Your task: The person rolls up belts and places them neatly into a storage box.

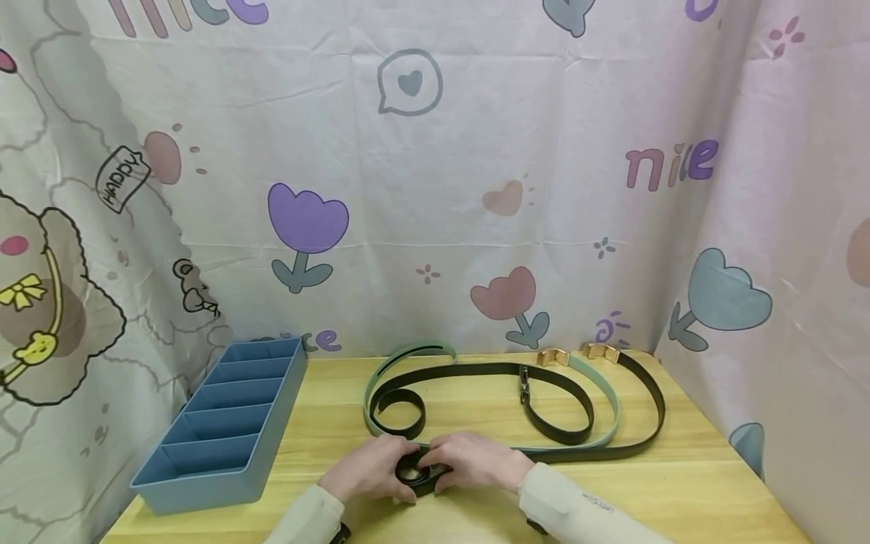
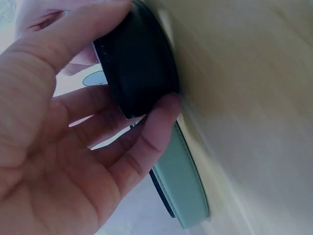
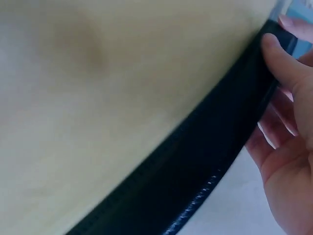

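Observation:
A black belt [image 1: 430,483] is wound into a small coil between the two hands at the front of the table. My left hand [image 1: 374,467] curls round the coil's left side. In the left wrist view, its thumb and fingers grip the black coil [image 2: 139,63] by its edges, standing on edge. My right hand [image 1: 472,462] pinches the belt at the coil's right side. The right wrist view shows the black strap [image 3: 195,147] held under the thumb and running down toward the lower left. Just beyond the hands lies a light green belt [image 1: 614,408], partly hidden by them.
A blue divided box [image 1: 279,431] stands at the left. Behind the hands, a black belt with a dark buckle [image 1: 524,384] loops across the table. Gold buckles [image 1: 553,357] lie at the back right, near another black strap [image 1: 662,415]. A patterned curtain [image 1: 421,189] hangs behind.

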Available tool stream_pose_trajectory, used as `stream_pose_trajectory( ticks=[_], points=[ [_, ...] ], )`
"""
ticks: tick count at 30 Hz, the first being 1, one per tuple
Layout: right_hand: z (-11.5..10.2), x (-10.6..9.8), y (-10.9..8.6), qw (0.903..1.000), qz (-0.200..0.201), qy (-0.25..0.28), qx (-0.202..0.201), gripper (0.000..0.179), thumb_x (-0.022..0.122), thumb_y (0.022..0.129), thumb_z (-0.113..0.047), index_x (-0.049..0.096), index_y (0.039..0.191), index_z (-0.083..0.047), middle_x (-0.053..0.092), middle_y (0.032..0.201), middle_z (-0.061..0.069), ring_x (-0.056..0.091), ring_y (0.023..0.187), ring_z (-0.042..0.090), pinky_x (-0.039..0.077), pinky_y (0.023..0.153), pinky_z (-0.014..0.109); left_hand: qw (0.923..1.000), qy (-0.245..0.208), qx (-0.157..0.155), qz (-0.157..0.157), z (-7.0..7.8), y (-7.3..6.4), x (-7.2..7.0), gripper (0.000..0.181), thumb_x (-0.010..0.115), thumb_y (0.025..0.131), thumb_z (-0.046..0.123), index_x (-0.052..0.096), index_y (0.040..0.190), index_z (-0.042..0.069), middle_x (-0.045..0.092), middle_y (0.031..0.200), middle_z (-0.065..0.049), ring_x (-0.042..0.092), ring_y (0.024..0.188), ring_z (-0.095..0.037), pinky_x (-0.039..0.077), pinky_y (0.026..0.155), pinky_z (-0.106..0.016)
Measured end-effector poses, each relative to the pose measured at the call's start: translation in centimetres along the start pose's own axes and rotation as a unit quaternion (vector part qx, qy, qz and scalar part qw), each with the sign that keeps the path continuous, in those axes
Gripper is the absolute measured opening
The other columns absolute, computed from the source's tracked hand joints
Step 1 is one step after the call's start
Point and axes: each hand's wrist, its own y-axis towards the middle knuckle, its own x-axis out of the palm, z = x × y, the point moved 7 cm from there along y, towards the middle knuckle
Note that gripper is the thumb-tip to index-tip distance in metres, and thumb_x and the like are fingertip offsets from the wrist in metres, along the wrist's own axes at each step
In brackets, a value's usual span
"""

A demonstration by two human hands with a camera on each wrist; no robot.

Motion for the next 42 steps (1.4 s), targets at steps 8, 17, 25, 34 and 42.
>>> stream_pose_trajectory(
  ticks=[8,17,25,34,42],
  points=[
    [-0.2,-0.1,0.2,0.9988,0.017,-0.045,-0.007,0.02,0.078,0.081,-0.03,0.072,0.099,-0.026,0.065,0.088,-0.017,0.053,0.075,-0.01,0.041,0.067,0.007,0.9997,-0.004,-0.011,0.024,0.2,0.2,0.2,0.041,0.087,0.067,0.041,0.067,0.095,0.019,0.064,0.085,0.01,0.052,0.072,0.0,0.047,0.067,-0.023],
    [0.1,0.3,-0.5,0.9992,0.02,-0.02,-0.028,0.027,0.075,0.084,-0.029,0.069,0.11,-0.028,0.068,0.102,-0.018,0.057,0.087,-0.009,0.045,0.076,0.009,0.9989,0.046,-0.002,0.012,0.3,0.6,0.4,0.039,0.086,0.068,0.044,0.067,0.091,0.019,0.062,0.08,0.011,0.05,0.068,0.0,0.044,0.062,-0.021],
    [0.3,0.2,-1.0,0.9987,0.018,-0.037,-0.029,0.029,0.073,0.085,-0.031,0.068,0.113,-0.029,0.07,0.1,-0.019,0.061,0.085,-0.009,0.046,0.074,0.009,0.9989,0.032,0.028,-0.018,0.6,1.2,0.7,0.047,0.087,0.066,0.032,0.065,0.107,0.023,0.064,0.095,0.013,0.056,0.084,0.001,0.05,0.077,-0.023],
    [-0.6,0.2,-0.8,0.9976,0.036,-0.042,-0.043,0.011,0.075,0.084,-0.03,0.069,0.093,-0.027,0.067,0.085,-0.023,0.05,0.067,-0.013,0.038,0.061,0.005,0.9981,0.048,-0.024,0.031,1.0,0.9,0.9,0.05,0.082,0.068,0.056,0.064,0.091,0.016,0.064,0.083,0.005,0.058,0.071,-0.006,0.048,0.062,-0.026],
    [0.8,0.4,-1.6,0.9998,0.011,0.002,-0.017,0.032,0.07,0.088,-0.034,0.066,0.118,-0.022,0.069,0.104,-0.014,0.059,0.091,-0.009,0.044,0.079,0.007,0.9991,0.038,0.002,0.02,1.0,1.2,1.1,0.045,0.085,0.069,0.047,0.065,0.102,0.023,0.062,0.09,0.011,0.054,0.078,0.0,0.047,0.069,-0.023]
  ],
)
